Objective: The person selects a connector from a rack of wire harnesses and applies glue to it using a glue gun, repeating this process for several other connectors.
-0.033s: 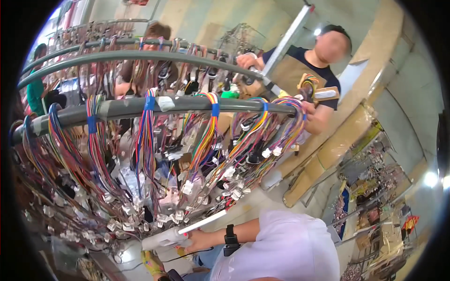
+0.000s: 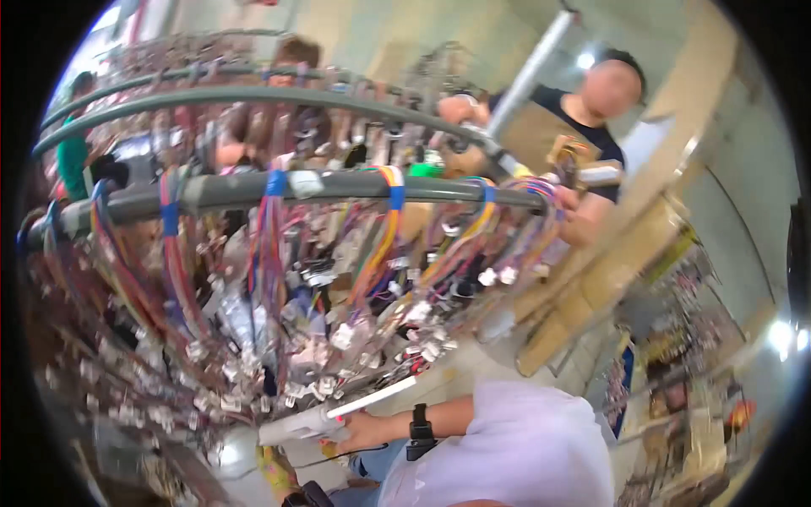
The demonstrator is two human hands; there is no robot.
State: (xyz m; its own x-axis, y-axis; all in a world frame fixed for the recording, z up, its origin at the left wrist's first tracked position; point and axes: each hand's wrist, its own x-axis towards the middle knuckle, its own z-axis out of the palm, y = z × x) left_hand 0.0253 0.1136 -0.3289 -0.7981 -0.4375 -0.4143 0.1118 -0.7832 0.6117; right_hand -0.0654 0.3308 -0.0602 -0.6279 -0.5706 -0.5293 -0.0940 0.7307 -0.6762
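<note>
My right hand (image 2: 363,430) is closed round a glue gun (image 2: 291,427), with its light grey barrel pointing left. A white glue stick (image 2: 376,397) juts out of its rear toward the right, and a dark cable runs below the hand. Under the barrel's left end is my left hand (image 2: 277,473), in what looks like a yellowish patterned glove. Its fingers are too blurred to read. Just beyond the gun hang bundles of coloured wires (image 2: 393,224) with white connectors (image 2: 342,336) at their lower ends. Blue tape binds several bundles near a grey rail.
The curved grey rail (image 2: 228,191) crosses ahead of me, with another rail (image 2: 253,95) behind it. A person (image 2: 532,127) in a dark and tan shirt stands beyond its right end, hands near the rail. Cardboard-coloured panels (image 2: 608,287) and loaded shelves (image 2: 667,397) stand at right.
The view has shifted slightly and blurred, so the rail and the standing person appear a little farther right. My right hand still grips the glue gun.
</note>
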